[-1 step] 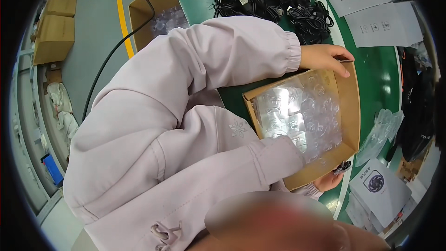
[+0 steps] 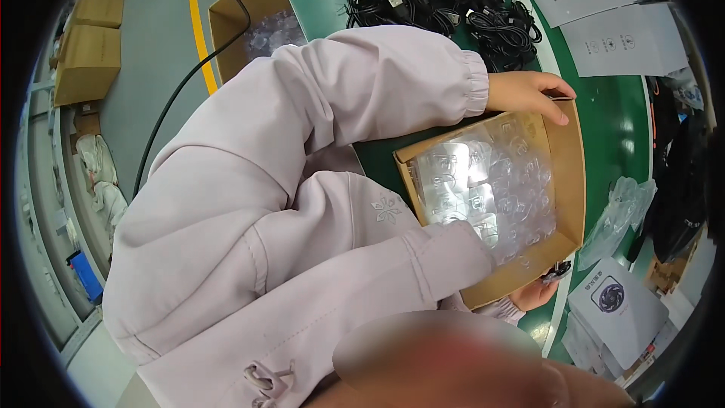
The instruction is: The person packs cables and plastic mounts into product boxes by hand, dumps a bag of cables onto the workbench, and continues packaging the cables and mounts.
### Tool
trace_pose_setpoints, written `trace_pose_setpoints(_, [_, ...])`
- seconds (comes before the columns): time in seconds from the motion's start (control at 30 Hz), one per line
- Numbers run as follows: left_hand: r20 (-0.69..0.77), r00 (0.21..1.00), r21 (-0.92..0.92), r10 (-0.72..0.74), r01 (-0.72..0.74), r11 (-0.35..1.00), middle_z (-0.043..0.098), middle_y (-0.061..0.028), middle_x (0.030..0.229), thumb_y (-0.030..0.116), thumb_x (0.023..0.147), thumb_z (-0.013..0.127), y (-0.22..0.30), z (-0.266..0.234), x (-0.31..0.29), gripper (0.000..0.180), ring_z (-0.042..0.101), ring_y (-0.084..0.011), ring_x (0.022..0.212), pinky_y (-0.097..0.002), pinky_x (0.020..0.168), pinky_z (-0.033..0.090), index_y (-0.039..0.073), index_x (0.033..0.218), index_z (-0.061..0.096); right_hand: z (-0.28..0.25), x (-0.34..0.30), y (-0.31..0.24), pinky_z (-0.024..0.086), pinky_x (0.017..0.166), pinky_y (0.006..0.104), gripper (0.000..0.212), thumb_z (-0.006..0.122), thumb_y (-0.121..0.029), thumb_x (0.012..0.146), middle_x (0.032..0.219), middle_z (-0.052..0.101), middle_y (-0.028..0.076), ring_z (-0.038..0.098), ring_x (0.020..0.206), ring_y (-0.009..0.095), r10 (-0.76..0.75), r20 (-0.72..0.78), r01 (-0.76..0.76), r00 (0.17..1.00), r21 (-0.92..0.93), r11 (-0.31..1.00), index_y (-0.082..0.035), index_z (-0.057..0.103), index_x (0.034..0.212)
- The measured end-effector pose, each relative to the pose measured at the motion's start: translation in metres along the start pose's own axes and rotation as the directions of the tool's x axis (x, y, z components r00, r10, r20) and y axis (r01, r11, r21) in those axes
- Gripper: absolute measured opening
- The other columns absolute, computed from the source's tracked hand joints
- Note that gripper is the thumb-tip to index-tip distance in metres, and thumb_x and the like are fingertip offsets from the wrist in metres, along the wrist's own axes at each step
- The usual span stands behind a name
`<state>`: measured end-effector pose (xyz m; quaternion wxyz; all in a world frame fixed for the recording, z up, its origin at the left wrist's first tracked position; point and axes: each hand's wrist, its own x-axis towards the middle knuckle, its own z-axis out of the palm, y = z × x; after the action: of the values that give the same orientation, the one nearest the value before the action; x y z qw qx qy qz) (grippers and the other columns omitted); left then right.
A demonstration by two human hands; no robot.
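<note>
Pinched at its far corner between the left hand's (image 2: 529,94) thumb and fingers, an open cardboard box (image 2: 570,174) full of clear molded plastic pieces (image 2: 521,181) sits at the green tabletop (image 2: 615,121). Beside it, the right hand (image 2: 533,296) is partly hidden, a small dark object (image 2: 557,272) at its fingertips; how firmly it closes, I can't tell. Nearby, a white carton (image 2: 604,310) bears a dark swirling fan picture and print; white sheets (image 2: 604,19) carry icon rows. Black USB cables (image 2: 408,0) lie heaped on the table. A yellow line (image 2: 198,23) runs along the grey floor (image 2: 151,45).
</note>
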<state>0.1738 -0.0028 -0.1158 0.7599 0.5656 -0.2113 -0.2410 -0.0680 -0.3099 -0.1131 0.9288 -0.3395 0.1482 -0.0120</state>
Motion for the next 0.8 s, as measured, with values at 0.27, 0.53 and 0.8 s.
trace_pose_setpoints(0.27, [-0.022,1.0,-0.018,-0.008,0.007,1.0,0.046,-0.0108,0.124,0.03,0.078,0.064,0.002,-0.011,-0.001,0.06,0.042,-0.0189,0.116,-0.0293,0.097,0.033,0.003,0.126,0.043,0.022,0.006,0.011,0.042,0.085,0.0414,0.042,0.047,-0.027,0.086,0.106,0.056,0.008,0.053,0.099,0.023,-0.013,-0.151,0.008,0.988,-0.029,1.0,-0.006,0.046,0.122])
trace_pose_setpoints(0.53, [0.016,1.0,-0.122,0.02,-0.018,0.992,0.046,-0.0086,0.123,0.017,0.08,0.064,-0.013,-0.008,0.011,0.054,0.043,-0.0166,0.114,-0.0285,0.096,0.034,0.004,0.127,0.041,0.013,0.012,0.013,0.04,0.06,0.0257,0.038,0.046,-0.026,0.09,0.085,0.053,0.004,0.043,0.06,0.01,-0.074,0.139,0.079,0.987,-0.027,0.997,-0.007,0.044,0.122])
trace_pose_setpoints(0.8, [-0.007,1.0,-0.215,-0.005,0.003,0.977,0.044,-0.0058,0.125,0.01,0.082,0.056,-0.011,-0.009,0.0,0.047,0.04,-0.0145,0.116,-0.0269,0.096,0.033,0.004,0.127,0.041,0.047,0.011,-0.001,0.042,0.055,0.0278,0.038,0.063,-0.023,0.083,0.08,0.054,0.005,0.047,0.054,0.013,-0.336,0.099,0.332,0.937,-0.552,0.765,-0.003,0.046,0.11])
